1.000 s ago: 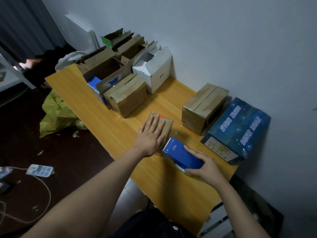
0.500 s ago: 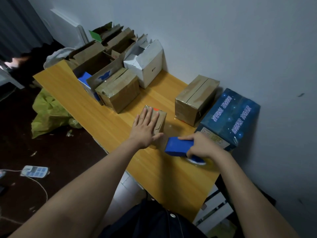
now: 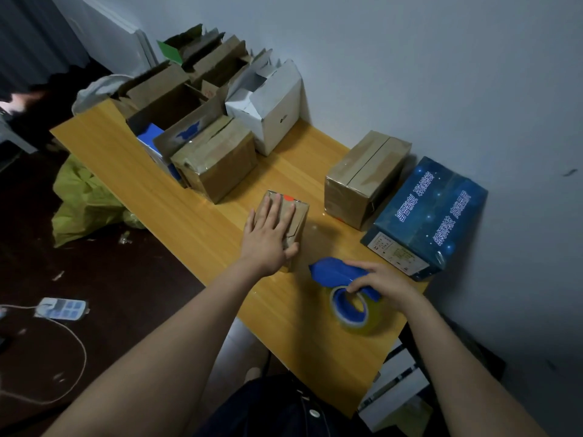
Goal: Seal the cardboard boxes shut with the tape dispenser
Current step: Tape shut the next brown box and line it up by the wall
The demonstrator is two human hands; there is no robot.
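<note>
A small brown cardboard box with a red sticker lies near the middle of the wooden table. My left hand rests flat on its top, fingers straight, thumb against its near side. To its right my right hand grips the blue tape dispenser, lifted slightly off the table. The clear tape roll hangs at the dispenser's lower end, facing me.
A taped brown box and a dark blue printed box stand against the wall at the right. Behind are another taped box, a white box and several open cartons. A power strip lies on the floor.
My right hand has lifted the dispenser and turned it so the tape roll shows. My left hand stayed on the small box. The camera moved closer.
</note>
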